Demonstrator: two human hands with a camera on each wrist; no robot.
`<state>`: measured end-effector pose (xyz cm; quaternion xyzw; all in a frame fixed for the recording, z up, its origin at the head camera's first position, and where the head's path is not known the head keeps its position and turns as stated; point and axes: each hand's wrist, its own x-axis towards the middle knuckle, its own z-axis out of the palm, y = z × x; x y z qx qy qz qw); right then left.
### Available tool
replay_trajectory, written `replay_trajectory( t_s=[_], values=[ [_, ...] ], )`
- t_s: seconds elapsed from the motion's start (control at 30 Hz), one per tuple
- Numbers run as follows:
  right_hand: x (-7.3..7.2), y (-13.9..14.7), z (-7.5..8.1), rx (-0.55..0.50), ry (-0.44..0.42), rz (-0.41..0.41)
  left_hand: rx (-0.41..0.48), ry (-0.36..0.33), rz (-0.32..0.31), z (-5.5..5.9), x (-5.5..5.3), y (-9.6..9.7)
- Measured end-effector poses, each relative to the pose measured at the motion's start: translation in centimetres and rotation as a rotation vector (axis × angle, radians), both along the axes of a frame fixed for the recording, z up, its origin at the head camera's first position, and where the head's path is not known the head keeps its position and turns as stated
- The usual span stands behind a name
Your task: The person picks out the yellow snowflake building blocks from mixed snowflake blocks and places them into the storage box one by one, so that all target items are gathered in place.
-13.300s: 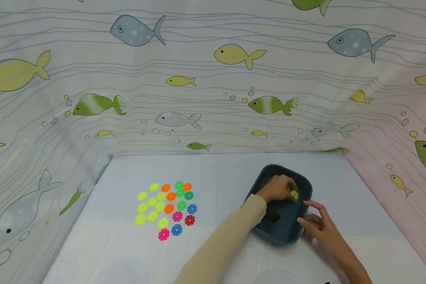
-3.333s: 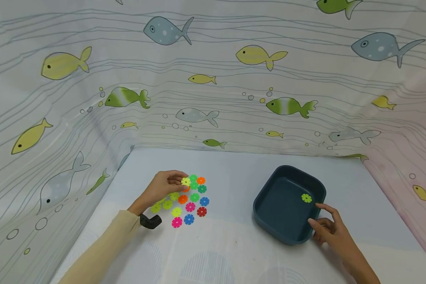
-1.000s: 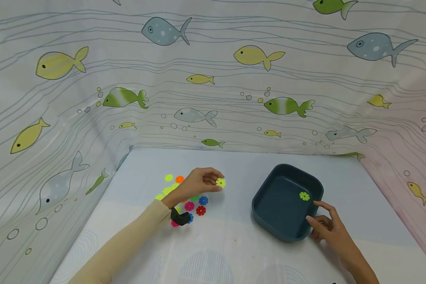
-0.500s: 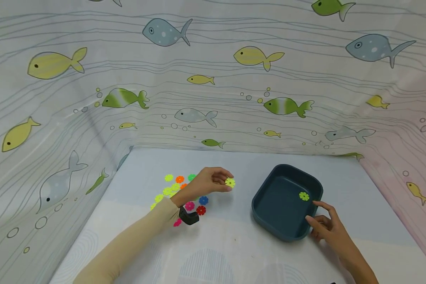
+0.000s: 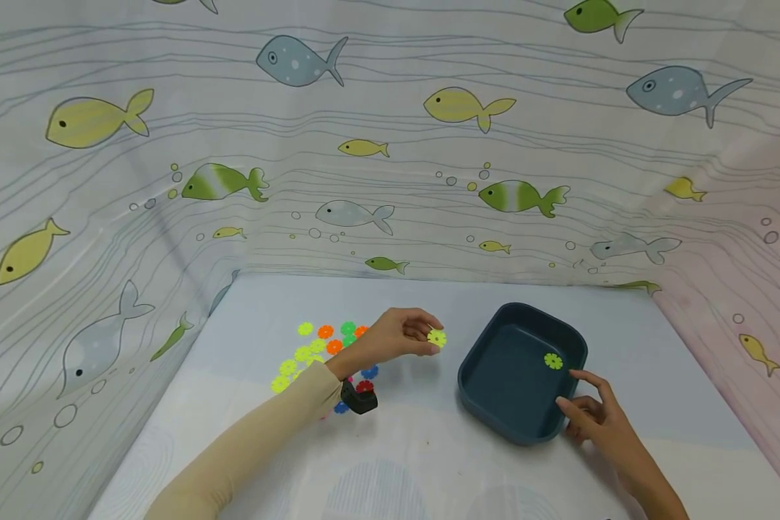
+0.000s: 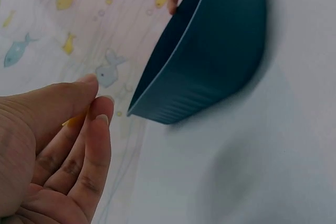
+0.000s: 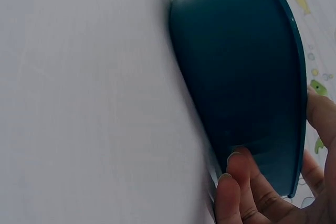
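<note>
My left hand (image 5: 390, 338) pinches a yellow-green notched plastic disc (image 5: 437, 339) between thumb and fingers, in the air just left of a dark blue rectangular tub (image 5: 503, 386). In the left wrist view the fingers hide most of the disc, and only a sliver of yellow shows. One more yellow-green disc (image 5: 553, 361) lies on the tub's floor near its right side. My right hand (image 5: 594, 419) holds the tub at its right wall: thumb and index finger are at the rim, and the other fingertips (image 7: 229, 192) press the outer wall in the right wrist view.
Several loose notched discs, yellow (image 5: 288, 367), orange (image 5: 326, 331), green, blue and red, lie flat on the left of the white table (image 5: 416, 462), partly covered by the left forearm. Fish-patterned cloth (image 5: 299, 166) rises behind and on both sides.
The left hand has picked up a disc from the group and moved right with it toward the tub. Earlier it put one disc in the tub. The right hand has stayed at the rim.
</note>
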<state>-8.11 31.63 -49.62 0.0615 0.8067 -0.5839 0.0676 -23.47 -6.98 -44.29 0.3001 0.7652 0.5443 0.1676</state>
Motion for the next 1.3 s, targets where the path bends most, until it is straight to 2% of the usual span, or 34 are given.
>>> replay_trajectory(
  t_s=[0.43,0.77,1.13,1.3],
  values=[
    [-0.3,-0.1,-0.1,-0.002,-0.009,0.0,0.026,-0.017,-0.051,-0.2,-0.6,2.4],
    [-0.3,-0.2,0.2,-0.011,-0.018,-0.008,0.046,-0.003,-0.091,0.3,-1.2,5.1],
    [-0.2,-0.3,0.2,-0.005,-0.03,-0.013,0.083,-0.019,-0.131,0.0,-1.5,7.9],
    [-0.2,-0.3,0.1,0.001,-0.035,-0.018,0.085,0.003,-0.135,0.3,-1.8,9.1]
  ],
)
